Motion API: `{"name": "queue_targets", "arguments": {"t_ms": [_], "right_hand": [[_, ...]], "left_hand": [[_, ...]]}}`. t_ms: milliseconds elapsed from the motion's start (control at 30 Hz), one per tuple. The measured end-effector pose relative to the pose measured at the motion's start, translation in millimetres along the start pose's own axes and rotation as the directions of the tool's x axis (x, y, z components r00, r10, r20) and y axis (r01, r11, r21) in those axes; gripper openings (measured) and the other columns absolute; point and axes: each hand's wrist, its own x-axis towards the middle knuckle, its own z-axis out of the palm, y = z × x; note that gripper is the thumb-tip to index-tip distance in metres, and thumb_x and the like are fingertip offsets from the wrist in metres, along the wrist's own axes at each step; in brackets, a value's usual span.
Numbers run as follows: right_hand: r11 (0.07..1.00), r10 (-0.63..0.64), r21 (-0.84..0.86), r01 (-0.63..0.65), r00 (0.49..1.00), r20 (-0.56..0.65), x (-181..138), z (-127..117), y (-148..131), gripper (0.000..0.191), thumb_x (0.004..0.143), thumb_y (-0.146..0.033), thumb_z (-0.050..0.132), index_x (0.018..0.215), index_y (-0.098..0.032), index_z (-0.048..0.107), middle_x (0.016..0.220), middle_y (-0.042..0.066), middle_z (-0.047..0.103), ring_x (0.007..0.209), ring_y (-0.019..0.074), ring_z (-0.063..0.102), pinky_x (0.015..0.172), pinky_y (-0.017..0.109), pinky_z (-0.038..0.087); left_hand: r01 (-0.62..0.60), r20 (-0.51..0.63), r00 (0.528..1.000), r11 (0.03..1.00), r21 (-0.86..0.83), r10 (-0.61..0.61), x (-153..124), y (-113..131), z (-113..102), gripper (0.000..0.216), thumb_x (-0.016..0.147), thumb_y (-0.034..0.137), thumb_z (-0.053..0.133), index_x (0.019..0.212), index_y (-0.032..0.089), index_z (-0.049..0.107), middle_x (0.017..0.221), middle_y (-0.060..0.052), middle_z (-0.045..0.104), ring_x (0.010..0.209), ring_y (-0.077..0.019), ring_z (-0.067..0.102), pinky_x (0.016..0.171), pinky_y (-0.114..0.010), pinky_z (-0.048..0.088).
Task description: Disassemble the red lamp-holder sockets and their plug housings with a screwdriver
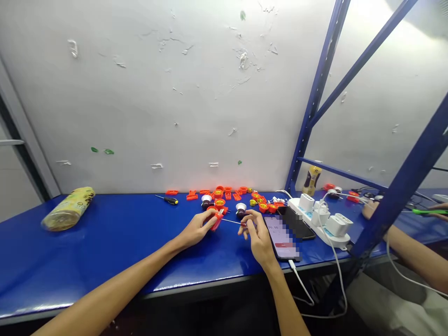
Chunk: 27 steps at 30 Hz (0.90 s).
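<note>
the left hand [196, 230] is nearly closed, thumb and fingers pinching an orange plastic part [217, 221] over the blue tabletop [122, 242]. the right hand [259, 239] is partly curled, fingertips around the red handle of a thin-shafted screwdriver [231, 221] aimed at that part; whether the tip touches is too small to tell. if the tip skids, it could jab the left fingertips close by; a loose pinch or slanted push would likely cause that. loose orange pieces [220, 203] lie just behind, so a knock might scatter them. the phone's white charging cable [301, 282] could snag the right forearm.
</note>
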Motion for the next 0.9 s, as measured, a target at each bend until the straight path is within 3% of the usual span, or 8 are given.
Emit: {"name": "queue_targets", "arguments": {"t_ms": [200, 433, 667, 900], "right_hand": [[0.982, 0.113, -0.156, -0.107, 0.993, 0.028, -1, 0, 11, 0.034, 0.1, -0.044, 0.058, 0.121, -0.017, 0.06, 0.101, 0.004, 0.066, 0.075, 0.013, 0.065, 0.065, 0.029, 0.057], [0.964, -0.015, -0.265, 0.018, 1.0, 0.012, -1, -3, 8, 0.039, 0.099, -0.042, 0.06, 0.13, -0.018, 0.056, 0.11, 0.005, 0.065, 0.085, 0.0162, 0.066, 0.075, 0.035, 0.058], [0.96, -0.067, -0.274, 0.062, 0.998, -0.008, 1, 0, 13, 0.032, 0.1, -0.043, 0.058, 0.119, -0.017, 0.061, 0.105, 0.005, 0.066, 0.083, 0.0151, 0.066, 0.074, 0.034, 0.058], [0.928, -0.206, -0.324, 0.183, 0.978, -0.035, -1, -1, 7, 0.031, 0.098, -0.041, 0.061, 0.118, -0.018, 0.062, 0.112, 0.006, 0.065, 0.096, 0.0189, 0.066, 0.085, 0.04, 0.056]], "left_hand": [[-0.005, -0.004, 1.0, 1.0, -0.006, 0.005, 0, -3, -1, 0.029, 0.1, 0.038, 0.06, 0.117, 0.014, 0.063, 0.111, -0.007, 0.067, 0.094, -0.0211, 0.067, 0.083, -0.04, 0.059], [-0.008, 0.002, 1.0, 1.0, -0.009, 0.008, -1, -2, -1, 0.029, 0.101, 0.039, 0.06, 0.116, 0.014, 0.064, 0.11, -0.007, 0.067, 0.093, -0.0208, 0.067, 0.082, -0.039, 0.059], [-0.02, -0.002, 1.0, 1.0, 0.024, 0.02, -2, -1, -2, 0.029, 0.1, 0.039, 0.06, 0.117, 0.014, 0.064, 0.112, -0.007, 0.067, 0.095, -0.0217, 0.067, 0.083, -0.04, 0.059], [-0.041, -0.008, 0.999, 0.993, 0.109, 0.042, -2, -3, -1, 0.027, 0.101, 0.037, 0.06, 0.115, 0.014, 0.064, 0.109, -0.006, 0.067, 0.091, -0.0199, 0.068, 0.08, -0.038, 0.059]]}}
